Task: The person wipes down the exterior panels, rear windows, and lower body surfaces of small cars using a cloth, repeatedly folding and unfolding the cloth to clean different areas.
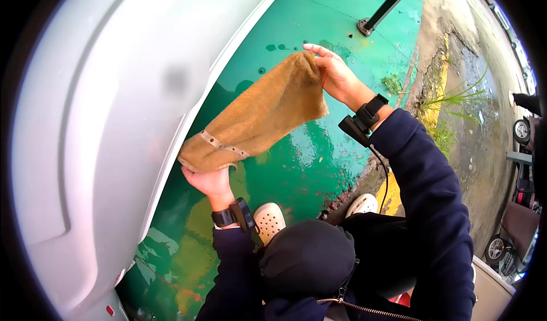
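Observation:
A brown towel [259, 110] with a pale band near one end is stretched between my two hands above the wet green floor. My left hand [206, 179] grips its lower-left end, close to the edge of a white vehicle body panel [114, 121]; the towel hides some of the fingers. At the upper-right corner, my right hand [339, 78] pinches the towel between thumb and fingers, with some fingers extended. Each wrist carries a black strap with a small device, and a cable runs from the right one.
Water covers parts of the green floor [296, 190]. A black post [390, 4] stands at the top. Along the right run a yellow kerb line [436, 101], grass [456, 98] and wet pavement, with a wheeled vehicle [515, 230] farther right. My pale clogs [269, 221] are below.

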Available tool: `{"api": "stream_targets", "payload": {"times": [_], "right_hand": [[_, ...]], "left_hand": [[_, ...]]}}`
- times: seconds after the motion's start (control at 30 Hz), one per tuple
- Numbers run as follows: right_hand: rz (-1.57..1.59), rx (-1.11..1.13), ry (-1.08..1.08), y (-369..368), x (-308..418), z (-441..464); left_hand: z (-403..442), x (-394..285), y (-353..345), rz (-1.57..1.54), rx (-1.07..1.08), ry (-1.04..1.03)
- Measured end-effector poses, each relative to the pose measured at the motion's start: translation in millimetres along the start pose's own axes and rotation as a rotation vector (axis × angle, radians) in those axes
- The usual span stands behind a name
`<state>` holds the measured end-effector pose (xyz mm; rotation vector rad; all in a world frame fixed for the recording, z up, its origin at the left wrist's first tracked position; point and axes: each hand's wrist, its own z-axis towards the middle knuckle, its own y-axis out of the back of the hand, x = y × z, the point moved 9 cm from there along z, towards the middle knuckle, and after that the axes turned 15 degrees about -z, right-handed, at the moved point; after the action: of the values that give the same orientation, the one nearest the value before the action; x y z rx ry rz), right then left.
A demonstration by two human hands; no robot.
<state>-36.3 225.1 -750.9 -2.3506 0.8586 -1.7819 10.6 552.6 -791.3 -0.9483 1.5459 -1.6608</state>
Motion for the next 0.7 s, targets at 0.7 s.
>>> {"api": "stream_targets", "payload": {"times": [0.7], "right_hand": [[-0.524, -0.071, 0.733, -162.6, 63.1, -58.7]], "left_hand": [[-77.8, -16.1, -113.7, 0.234, 0.005, -0.391]]}}
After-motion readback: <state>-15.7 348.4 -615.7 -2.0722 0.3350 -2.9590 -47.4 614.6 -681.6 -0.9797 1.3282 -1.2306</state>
